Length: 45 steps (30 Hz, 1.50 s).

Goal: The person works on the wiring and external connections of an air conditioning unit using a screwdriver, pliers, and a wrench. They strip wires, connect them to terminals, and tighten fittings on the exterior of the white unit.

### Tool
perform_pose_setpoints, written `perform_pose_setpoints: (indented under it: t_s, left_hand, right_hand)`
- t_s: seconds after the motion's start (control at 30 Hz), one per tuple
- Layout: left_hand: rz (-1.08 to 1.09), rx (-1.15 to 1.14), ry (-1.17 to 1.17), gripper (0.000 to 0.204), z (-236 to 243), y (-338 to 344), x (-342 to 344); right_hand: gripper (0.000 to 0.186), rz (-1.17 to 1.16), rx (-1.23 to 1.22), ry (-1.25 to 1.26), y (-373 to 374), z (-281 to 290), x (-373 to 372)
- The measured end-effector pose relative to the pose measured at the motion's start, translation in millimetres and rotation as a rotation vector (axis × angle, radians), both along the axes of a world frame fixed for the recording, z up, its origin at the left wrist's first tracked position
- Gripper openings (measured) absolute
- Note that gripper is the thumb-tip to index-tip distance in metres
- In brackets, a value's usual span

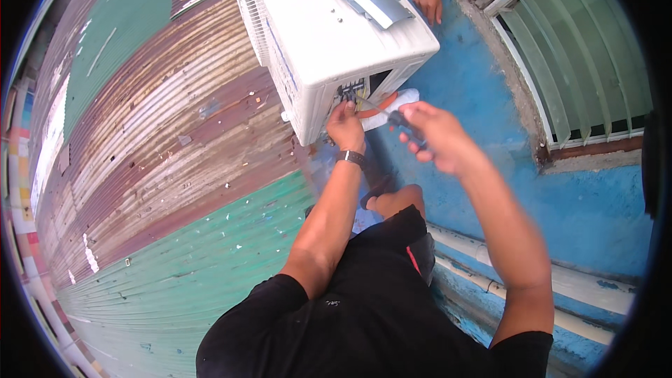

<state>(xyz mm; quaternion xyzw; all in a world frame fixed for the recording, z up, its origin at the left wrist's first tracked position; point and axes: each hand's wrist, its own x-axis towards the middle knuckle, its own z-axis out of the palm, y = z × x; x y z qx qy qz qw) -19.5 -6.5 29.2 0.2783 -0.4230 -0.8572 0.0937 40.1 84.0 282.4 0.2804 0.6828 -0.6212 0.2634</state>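
Black shirt (pixel 364 308), right fingers (pixel 420 110) curled around screwdriver (pixel 397 120), left fingers (pixel 342 111) at terminal block (pixel 354 88), grip unclear

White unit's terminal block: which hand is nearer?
Left: the left hand is just below the terminal block; the right hand, gripping a screwdriver, is farther off to the right.

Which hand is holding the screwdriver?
The right hand grips the screwdriver. The left hand is at the terminals; the other person's hand is beside the unit.
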Motion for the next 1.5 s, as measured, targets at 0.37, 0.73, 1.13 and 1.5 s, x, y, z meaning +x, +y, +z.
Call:
perform_pose_setpoints:
  t_s: [0.37, 0.73, 1.13, 1.5]
  left_hand:
    - [-0.038, 0.001, -0.006, 0.016, -0.1, -2.2, -0.1]
    - [-0.055, 0.057, 0.009, 0.013, -4.3, -6.3, 1.3]
    - [-0.082, 0.023, 0.032, 0.021, 6.9, -11.6, 6.3]
    - [-0.168, -0.052, 0.04, 0.021, -7.7, -9.1, 3.4]
  right_hand:
    - [0.028, 0.121, 0.236, 0.176, -5.1, -7.5, 2.3]
    - [0.025, 1.05, 1.474, 0.873, -31.6, -6.9, 31.2]
    - [0.029, 0.501, 0.865, 0.64, -21.5, -23.6, 31.3]
    - [0.02, -0.014, -0.011, -0.016, -13.6, -13.0, 11.5]
